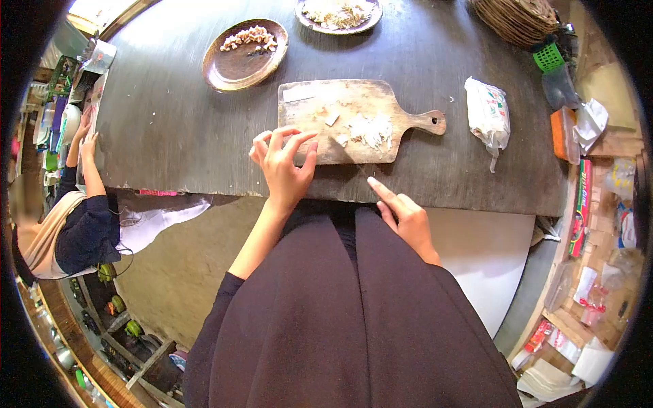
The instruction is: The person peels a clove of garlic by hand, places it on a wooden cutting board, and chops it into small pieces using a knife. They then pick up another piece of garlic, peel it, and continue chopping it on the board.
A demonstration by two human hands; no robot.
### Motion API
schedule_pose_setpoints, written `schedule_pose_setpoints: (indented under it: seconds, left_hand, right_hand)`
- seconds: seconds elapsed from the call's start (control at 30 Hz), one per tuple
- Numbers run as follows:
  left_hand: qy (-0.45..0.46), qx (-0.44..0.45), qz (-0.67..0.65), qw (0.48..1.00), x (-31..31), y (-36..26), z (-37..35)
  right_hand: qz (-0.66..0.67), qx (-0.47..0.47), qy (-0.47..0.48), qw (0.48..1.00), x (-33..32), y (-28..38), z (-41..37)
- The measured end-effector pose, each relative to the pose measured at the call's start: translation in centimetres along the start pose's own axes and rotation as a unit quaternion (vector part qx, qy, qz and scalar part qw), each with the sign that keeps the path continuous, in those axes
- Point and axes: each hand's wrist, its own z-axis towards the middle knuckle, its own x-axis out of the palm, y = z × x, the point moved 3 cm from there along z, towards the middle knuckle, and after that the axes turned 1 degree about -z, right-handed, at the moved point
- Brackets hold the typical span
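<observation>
A wooden cutting board (320, 148) with a short handle lies on the dark table. Thin white slices (372, 130) are heaped on its right half, and a small brownish-white block (332, 119) sits nearer the middle. My left hand (284, 165) is over the board's near left corner, its fingers bent and apart with nothing visible between them. At the near edge, my right hand (403, 216) is closed with the index finger stretched forward along a knife (355, 165). The blade points toward the board; the handle is hidden in my hand.
A brown plate (235, 73) with small cubes and another plate (360, 28) of pale slivers stand farther back. Right of the board lies a white plastic packet (488, 115). Woven plates (515, 20) are stacked at the far right. Another person (85, 224) works at the left.
</observation>
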Motion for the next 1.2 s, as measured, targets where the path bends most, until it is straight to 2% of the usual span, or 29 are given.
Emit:
schedule_pose_setpoints:
  seconds: [0.07, 0.27, 0.5, 0.6, 0.67, 0.8, 1.03, 1.2]
  left_hand:
    - [0.001, 0.006, 0.000, 1.000, 0.4, -0.3, 0.8]
    - [0.058, 0.003, 0.041, 0.997, 2.7, -1.3, 2.8]
    - [0.054, 0.043, 0.073, 0.995, 3.3, -1.7, 4.2]
    - [0.060, 0.055, 0.055, 0.995, 3.2, -1.4, 4.1]
    - [0.083, 0.053, 0.034, 0.995, 2.9, -1.5, 3.6]
    - [0.077, 0.042, 0.034, 0.996, 2.2, -1.5, 2.1]
    - [0.078, 0.015, 0.013, 0.997, 0.5, -2.4, -0.4]
    - [0.032, 0.020, 0.006, 0.999, 0.6, -2.3, -0.7]
  right_hand:
    - [0.007, -0.009, -0.037, 0.999, -0.8, -0.8, 0.5]
    - [0.038, 0.025, -0.044, 0.998, -2.8, -0.8, 0.9]
    - [0.069, 0.008, -0.074, 0.995, -2.8, -1.2, 0.8]
    - [0.059, 0.025, -0.055, 0.996, -2.8, -1.0, 0.8]
    - [0.065, -0.007, -0.068, 0.996, -2.4, -1.2, 0.8]
    - [0.067, -0.009, -0.068, 0.995, -2.3, -0.9, 0.9]
    - [0.037, 0.004, 0.006, 0.999, -1.6, -0.8, 0.3]
    - [0.027, -0.003, 0.002, 1.000, -0.6, -0.8, -0.2]
